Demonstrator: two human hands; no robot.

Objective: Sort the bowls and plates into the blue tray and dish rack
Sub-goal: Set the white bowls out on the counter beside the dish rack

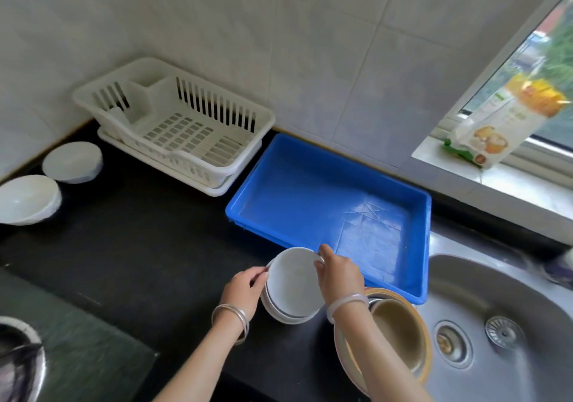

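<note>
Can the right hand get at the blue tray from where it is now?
Probably yes. The right hand grips the top white plate just beside the near rim of the blue tray, and nothing stands between them.

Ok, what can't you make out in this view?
Head view:
- Count in the stack of white plates: hidden under the tilted round white plate gripped by left hand and right hand.
- Count of nested tan bowls: right forearm covers them.
- Blurred, cut off at right edge: dark object beyond the steel sink.
- Cut off lower left: metal burner.
</note>
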